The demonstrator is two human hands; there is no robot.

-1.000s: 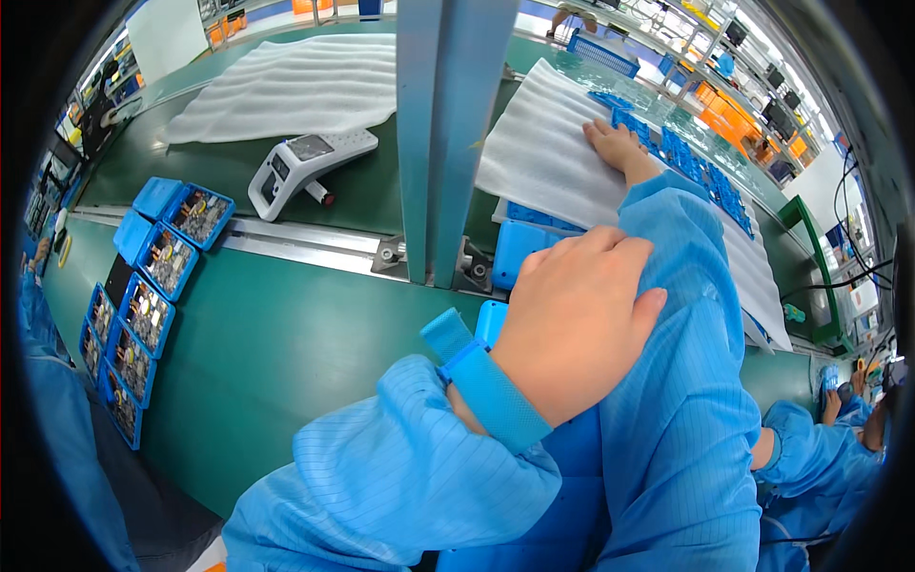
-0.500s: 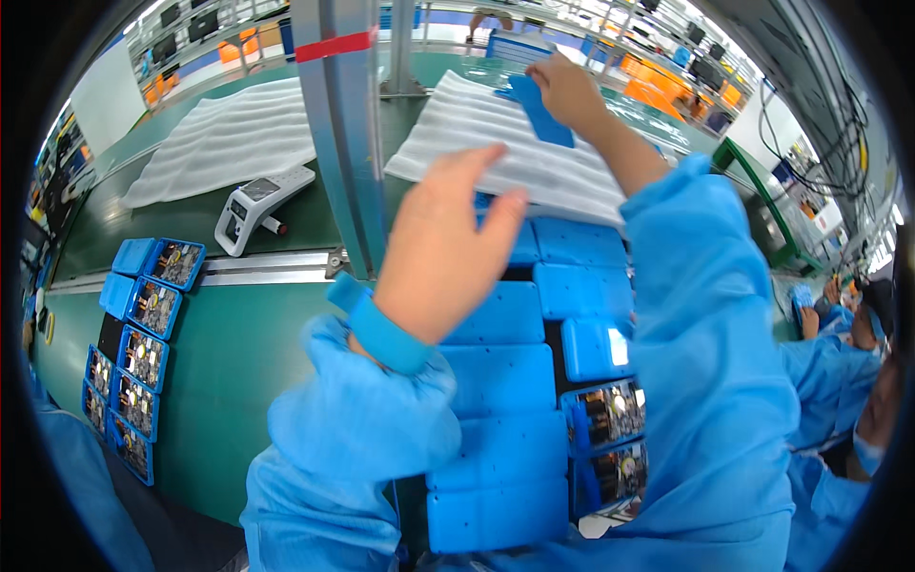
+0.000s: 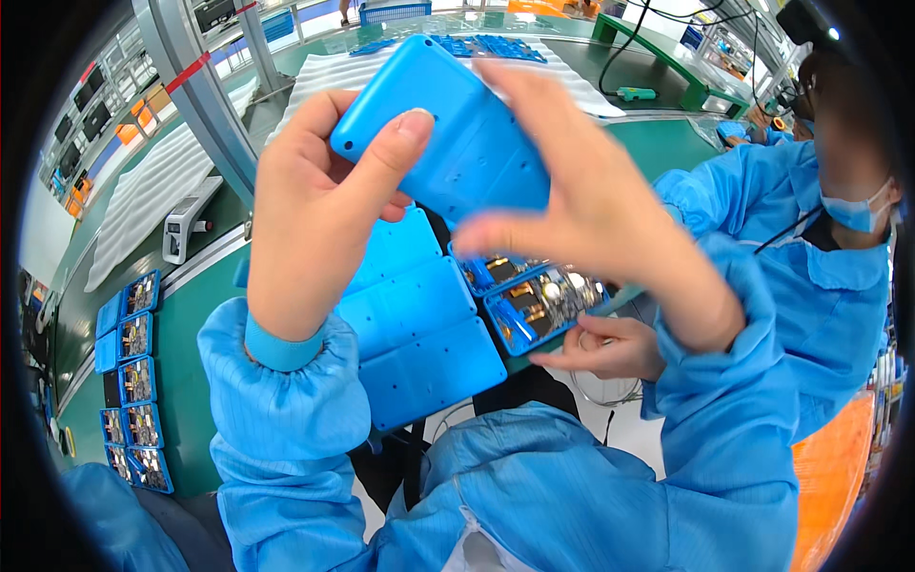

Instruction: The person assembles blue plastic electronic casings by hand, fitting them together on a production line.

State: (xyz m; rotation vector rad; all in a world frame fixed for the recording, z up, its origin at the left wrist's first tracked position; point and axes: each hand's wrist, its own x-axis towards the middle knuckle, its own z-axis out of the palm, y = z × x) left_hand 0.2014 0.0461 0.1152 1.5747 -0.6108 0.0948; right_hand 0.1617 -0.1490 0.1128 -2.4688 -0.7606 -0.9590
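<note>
Head view: your left hand (image 3: 310,205) and right hand (image 3: 596,205) clamp the blue cover (image 3: 448,129) between them, thumb (image 3: 391,153) pressed on its back, right fingers spread across it.

Electronics assembly line (image 3: 143,458): cleanroom smocks (image 3: 762,286)

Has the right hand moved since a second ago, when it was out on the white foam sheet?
Yes. The right hand has come back off the white foam sheet toward the body and now holds a blue plastic cover together with the left hand.
</note>
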